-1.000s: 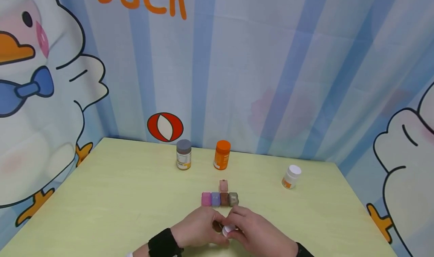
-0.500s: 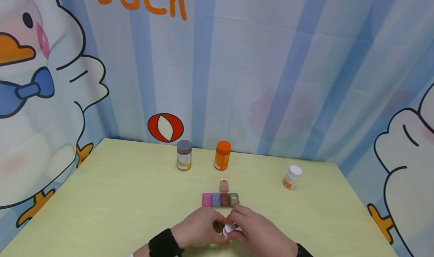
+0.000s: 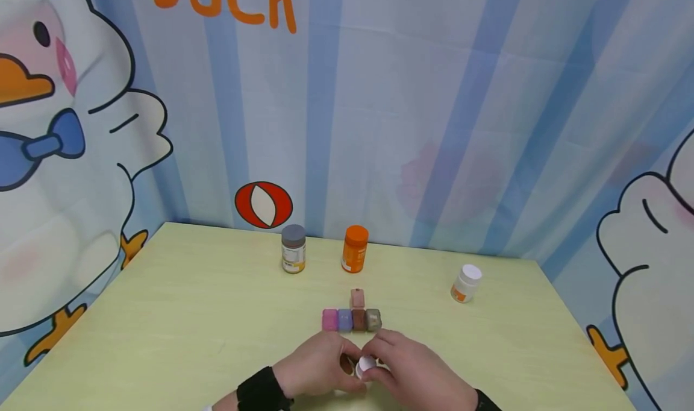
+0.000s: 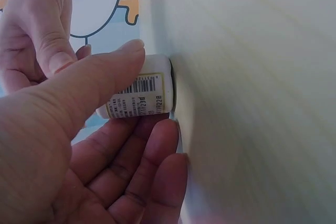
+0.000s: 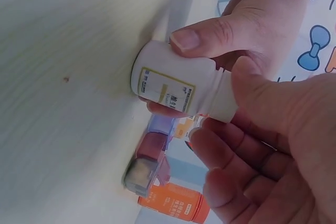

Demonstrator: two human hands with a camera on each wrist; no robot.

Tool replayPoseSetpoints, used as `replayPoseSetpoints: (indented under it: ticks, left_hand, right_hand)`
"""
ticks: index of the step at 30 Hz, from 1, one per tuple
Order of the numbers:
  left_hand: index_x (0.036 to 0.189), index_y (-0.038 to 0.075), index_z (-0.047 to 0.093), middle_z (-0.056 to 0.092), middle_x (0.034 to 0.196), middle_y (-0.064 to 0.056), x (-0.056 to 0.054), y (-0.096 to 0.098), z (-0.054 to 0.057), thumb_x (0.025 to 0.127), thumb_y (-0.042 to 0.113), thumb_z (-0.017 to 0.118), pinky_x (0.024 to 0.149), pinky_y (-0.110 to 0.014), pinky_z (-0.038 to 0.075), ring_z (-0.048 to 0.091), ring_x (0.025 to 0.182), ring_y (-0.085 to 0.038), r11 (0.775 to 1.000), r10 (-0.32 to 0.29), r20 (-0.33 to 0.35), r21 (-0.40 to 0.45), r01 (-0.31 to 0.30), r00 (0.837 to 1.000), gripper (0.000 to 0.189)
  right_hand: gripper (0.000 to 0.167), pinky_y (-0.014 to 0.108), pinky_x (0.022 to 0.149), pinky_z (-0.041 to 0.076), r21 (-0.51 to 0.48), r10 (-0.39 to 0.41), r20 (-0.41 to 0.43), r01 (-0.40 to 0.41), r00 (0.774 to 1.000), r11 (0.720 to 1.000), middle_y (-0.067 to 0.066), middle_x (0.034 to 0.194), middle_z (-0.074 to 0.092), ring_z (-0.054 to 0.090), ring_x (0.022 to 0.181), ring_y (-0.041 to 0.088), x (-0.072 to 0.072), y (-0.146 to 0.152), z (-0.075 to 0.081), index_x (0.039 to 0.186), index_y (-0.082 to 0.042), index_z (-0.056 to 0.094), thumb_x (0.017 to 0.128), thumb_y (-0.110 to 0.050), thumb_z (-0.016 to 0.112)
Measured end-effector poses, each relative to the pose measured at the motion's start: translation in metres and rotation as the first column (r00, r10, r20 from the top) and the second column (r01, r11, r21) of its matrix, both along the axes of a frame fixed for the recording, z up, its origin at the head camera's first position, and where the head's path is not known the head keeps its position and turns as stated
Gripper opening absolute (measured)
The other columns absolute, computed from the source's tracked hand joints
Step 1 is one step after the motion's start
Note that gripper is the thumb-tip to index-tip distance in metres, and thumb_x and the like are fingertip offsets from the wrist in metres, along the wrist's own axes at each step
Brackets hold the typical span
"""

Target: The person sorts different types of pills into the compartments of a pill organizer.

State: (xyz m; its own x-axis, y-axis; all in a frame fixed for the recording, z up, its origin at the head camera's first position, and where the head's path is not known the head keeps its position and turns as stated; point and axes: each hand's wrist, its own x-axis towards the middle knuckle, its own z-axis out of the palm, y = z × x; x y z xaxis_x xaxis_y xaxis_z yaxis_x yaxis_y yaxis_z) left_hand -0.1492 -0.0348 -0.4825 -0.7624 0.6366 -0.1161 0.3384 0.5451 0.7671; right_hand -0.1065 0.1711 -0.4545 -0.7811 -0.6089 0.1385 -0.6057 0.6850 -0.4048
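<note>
Pale yellow table point(image 3: 217, 302) before a blue-striped duck backdrop point(image 3: 368, 97), both hands on one bottle

Close to the table's near edge, my left hand point(image 3: 320, 363) and right hand point(image 3: 414, 369) meet on a small white bottle point(image 5: 168, 74). Both forearms slant inward from the bottom of the head view, a black band point(image 3: 264, 390) round my left wrist. My left hand is curled about the bottle's body, thumb laid along one side, a finger showing beneath the other. My right thumb and forefinger pinch the white cap point(image 5: 224, 98), while that hand's remaining fingers bend loosely beside it. The bottle's base faces down to the tabletop (whether it touches, I cannot tell).

Just beyond my fingers sits a row of four small blocks: magenta point(image 3: 330, 320), blue-violet point(image 3: 344, 320), brown point(image 3: 359, 320) and greyish point(image 3: 373, 320), with a pink block point(image 3: 357, 298) behind the brown one. Farther back stand a grey-capped bottle point(image 3: 293, 249) and an orange bottle point(image 3: 355, 249); a second white bottle point(image 3: 466, 283) stands well apart to the right.
</note>
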Motion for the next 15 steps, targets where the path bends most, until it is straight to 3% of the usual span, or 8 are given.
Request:
replayPoseSetpoints:
  ticks: [4,9,15]
  left_hand:
    - [0.086,0.027,0.073,0.062,0.066,0.010,0.0003,-0.0002,0.0008,0.071,0.031,0.085,0.055,-0.021,0.039,0.051,0.061,-0.006,1.000,0.015,0.031,-0.006,-0.015,0.999,0.020]
    - [0.085,0.027,0.073,0.062,0.067,0.009,-0.0010,-0.0003,-0.0007,0.072,0.032,0.085,0.057,-0.021,0.041,0.052,0.063,-0.006,1.000,0.005,0.037,0.005,-0.005,0.999,0.019]
    - [0.084,0.029,0.072,0.061,0.066,0.009,-0.0024,-0.0006,-0.0026,0.073,0.032,0.084,0.056,-0.020,0.040,0.052,0.063,-0.005,1.000,-0.009,0.028,0.009,0.009,1.000,0.017]
  right_hand:
    - [0.015,0.017,0.077,0.049,0.026,0.019,0.028,-0.020,0.999,0.999,-0.019,0.100,0.055,0.053,0.089,-0.002,-0.0007,-0.0003,0.0032,0.108,-0.032,0.063,0.093,-0.032,0.063]
    - [0.026,0.020,0.075,0.050,0.077,-0.050,0.102,0.042,0.994,0.996,-0.020,0.103,0.055,0.053,0.090,0.001,-0.0012,-0.0001,0.0071,0.114,-0.032,0.060,0.091,-0.043,0.063]
    - [0.021,0.018,0.072,0.048,0.064,-0.051,0.053,0.047,0.997,0.997,-0.020,0.093,0.054,0.051,0.082,-0.002,-0.0021,-0.0008,0.0014,0.103,-0.031,0.063,0.091,-0.048,0.060]
